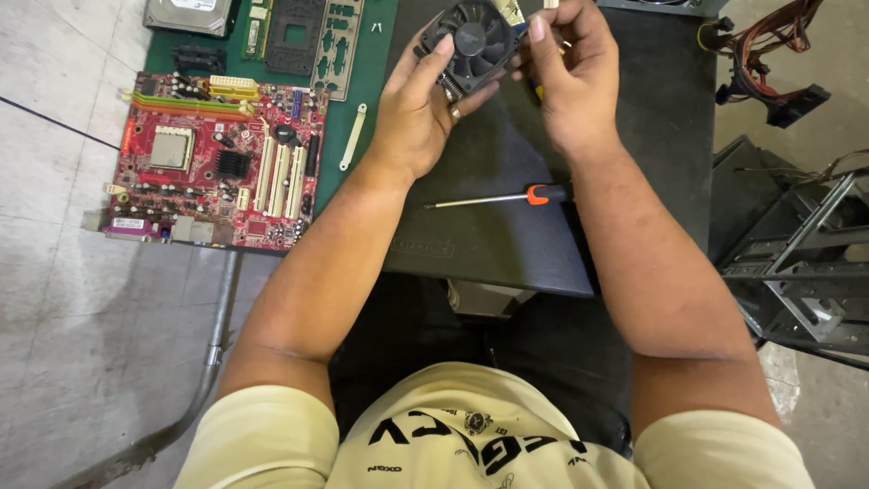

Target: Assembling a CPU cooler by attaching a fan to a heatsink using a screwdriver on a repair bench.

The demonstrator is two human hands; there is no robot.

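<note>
Both hands held a small black round-bladed cooling fan on a finned metal heatsink (472, 45) above the dark tabletop (634, 118). The left hand (412, 109) had its grip clamped on the fan's near edge, thumb up its side. The right hand (570, 81) closed on the far edge, and possibly pinched something yellow too. An orange-handled screwdriver (507, 196) lay near. A red rectangular motherboard (217, 163) rested well apart, left.
</note>
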